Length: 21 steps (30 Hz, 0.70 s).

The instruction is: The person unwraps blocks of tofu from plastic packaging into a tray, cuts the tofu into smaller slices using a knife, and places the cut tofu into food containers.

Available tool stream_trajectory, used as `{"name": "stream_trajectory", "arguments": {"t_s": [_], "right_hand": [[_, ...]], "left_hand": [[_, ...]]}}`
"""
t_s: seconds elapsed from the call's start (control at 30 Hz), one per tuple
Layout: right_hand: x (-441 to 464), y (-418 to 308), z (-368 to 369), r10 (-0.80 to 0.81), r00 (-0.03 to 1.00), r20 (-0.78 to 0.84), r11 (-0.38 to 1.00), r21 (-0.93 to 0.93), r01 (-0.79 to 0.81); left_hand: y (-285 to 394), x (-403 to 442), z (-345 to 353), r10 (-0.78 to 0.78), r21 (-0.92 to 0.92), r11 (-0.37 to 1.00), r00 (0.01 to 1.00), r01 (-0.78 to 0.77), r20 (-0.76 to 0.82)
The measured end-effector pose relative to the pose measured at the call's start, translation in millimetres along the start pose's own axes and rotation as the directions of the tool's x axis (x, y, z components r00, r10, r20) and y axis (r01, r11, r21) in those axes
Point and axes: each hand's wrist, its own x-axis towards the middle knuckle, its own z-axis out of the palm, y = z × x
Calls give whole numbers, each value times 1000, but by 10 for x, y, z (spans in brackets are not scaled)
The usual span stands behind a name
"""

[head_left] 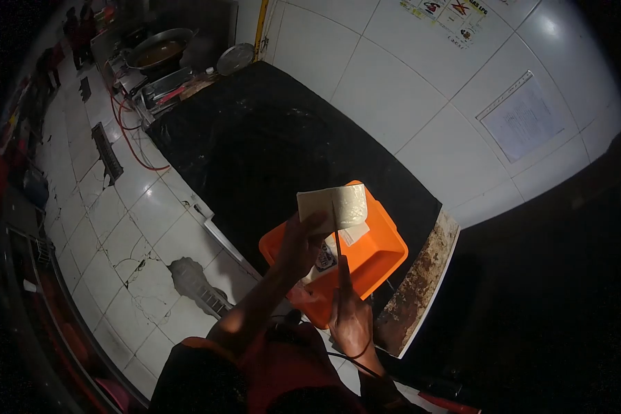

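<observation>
Slicing, I'd say: left grip (303, 240) clasps a pale block (352, 205), right grip (352, 322) a knife (343, 273); next stroke wants steadiness.

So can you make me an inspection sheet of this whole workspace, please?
Surface: black cover; worn, stained edge at near right.
Job's things: pale block held over the orange tray; knife overlaps the block, cut depth unclear.
Clutter: printed packet in the tray.
Hands: left hand holds the block; right hand holds the knife.
Cables: red hose or cable beside the cover; dark cord near the right hand.
Surroundings: cracked floor tiles; paper sheet on the wall.
</observation>
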Motion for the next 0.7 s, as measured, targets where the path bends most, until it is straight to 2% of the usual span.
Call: {"name": "stream_trajectory", "arguments": {"t_s": [0.07, 0.27, 0.33, 0.37, 0.43, 0.57, 0.67, 0.7], "right_hand": [[13, 10, 25, -24, 1000, -5, 1000, 8, 24], [59, -28, 65, 65, 994, 85, 995, 67, -71], [72, 48, 123, -63, 998, -11, 996, -57, 62], [63, 44, 119, -57, 998, -14, 997, -53, 57], [63, -2, 93, -76, 996, -48, 992, -106, 70], [-77, 60, 51, 17, 1000, 7, 996, -84, -17], [-291, 139, 15, 94, 994, 52, 982, -171, -83], [-317, 46, -102, 155, 982, 108, 979, -153, -138]], "left_hand": [[-2, -16, -17, -4, -20, 1000, 1000, 4, 5], [34, -59, -22, -50, -78, 996, 998, 47, -38], [68, -43, -3, -64, 15, 998, 994, 65, -86], [71, -36, 20, -69, 21, 997, 994, 71, -85], [69, -17, 68, -107, -109, 990, 976, 88, -190], [-37, 35, -59, -171, -165, 975, 975, 148, -140], [-126, 45, -43, -202, -190, 965, 973, 178, -111], [-145, 61, -12, -171, -169, 974, 977, 149, -126]]}}
